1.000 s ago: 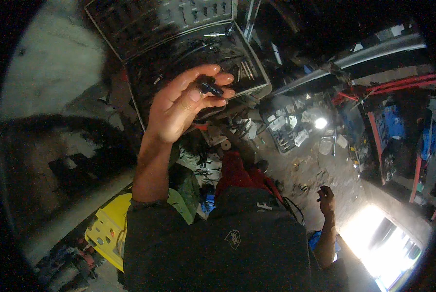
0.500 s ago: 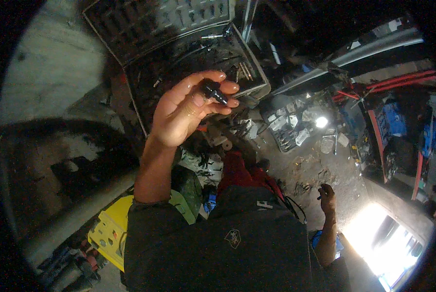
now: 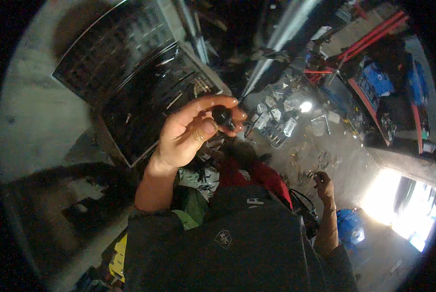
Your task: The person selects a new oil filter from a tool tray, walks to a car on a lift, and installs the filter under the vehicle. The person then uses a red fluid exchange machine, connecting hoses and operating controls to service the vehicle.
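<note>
Pinched up in the left hand (image 3: 181, 141), with thumb pressed on one side and bent fingers closed round the other: a small black part (image 3: 222, 115), rounded and smooth-looking, with a faint sheen. Placed in view just past the near right edge of an open dark case (image 3: 152, 104) with a raised lid (image 3: 113, 48), well apart from the dark tray (image 3: 275, 142) of pale pieces (image 3: 275, 114) on the floor (image 3: 347, 168). Looks stiff and solid, probably metal or hard plastic; should weigh little enough for one hand, though perhaps dense for such a size. Unlikely to bend, dent or crack under a firm squeeze. Could prove slippery, judging by the shine on thumb and fingertips, and, being round, could twist or roll within the pinch. Best to take hold around the broad middle, thumb pad opposite at least two fingers, rather than by one end; better to press steadily than to lean on the tips alone. Down at the right, well away from the black part: the right hand (image 3: 324, 185), fingers curled inward; too small and dim there to tell whether gripping anything or bare.
</note>
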`<state>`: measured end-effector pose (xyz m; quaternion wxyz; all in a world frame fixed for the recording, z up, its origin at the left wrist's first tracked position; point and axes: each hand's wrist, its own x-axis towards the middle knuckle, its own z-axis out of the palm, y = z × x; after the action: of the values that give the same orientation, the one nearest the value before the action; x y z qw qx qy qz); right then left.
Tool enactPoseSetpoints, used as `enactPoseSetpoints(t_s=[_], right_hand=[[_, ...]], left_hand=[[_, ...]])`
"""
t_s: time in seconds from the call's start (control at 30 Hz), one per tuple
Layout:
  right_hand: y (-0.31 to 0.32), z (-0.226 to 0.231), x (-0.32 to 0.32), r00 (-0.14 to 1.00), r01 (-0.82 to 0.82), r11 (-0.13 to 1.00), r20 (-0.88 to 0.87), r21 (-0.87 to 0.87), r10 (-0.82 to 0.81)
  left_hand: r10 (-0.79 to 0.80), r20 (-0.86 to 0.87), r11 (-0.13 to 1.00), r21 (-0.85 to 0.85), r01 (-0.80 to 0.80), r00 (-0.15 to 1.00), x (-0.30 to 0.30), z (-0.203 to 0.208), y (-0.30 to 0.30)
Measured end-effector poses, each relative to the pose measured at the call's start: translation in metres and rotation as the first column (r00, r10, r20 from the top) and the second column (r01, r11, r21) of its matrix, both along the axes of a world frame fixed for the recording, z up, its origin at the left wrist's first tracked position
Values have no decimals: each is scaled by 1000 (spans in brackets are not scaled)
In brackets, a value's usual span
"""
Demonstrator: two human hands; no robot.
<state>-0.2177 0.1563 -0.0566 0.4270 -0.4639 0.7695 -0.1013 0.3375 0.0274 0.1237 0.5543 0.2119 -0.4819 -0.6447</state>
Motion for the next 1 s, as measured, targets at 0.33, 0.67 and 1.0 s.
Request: enactPoseSetpoints(t_s=[0.33,0.67,1.0], right_hand=[[33,-77,-136,990,143,958,15,-250,-143],[-8,39,-224,680,731,547,513,-409,-524],[30,170,-248,531,847,239,780,-475,-331]], left_hand=[[-222,98,975,23,220,970,-155,30,-56],[-250,518,870,-251,425,818,-428,44,-96],[-519,569,603,-286,745,638,-655,35,-59]])
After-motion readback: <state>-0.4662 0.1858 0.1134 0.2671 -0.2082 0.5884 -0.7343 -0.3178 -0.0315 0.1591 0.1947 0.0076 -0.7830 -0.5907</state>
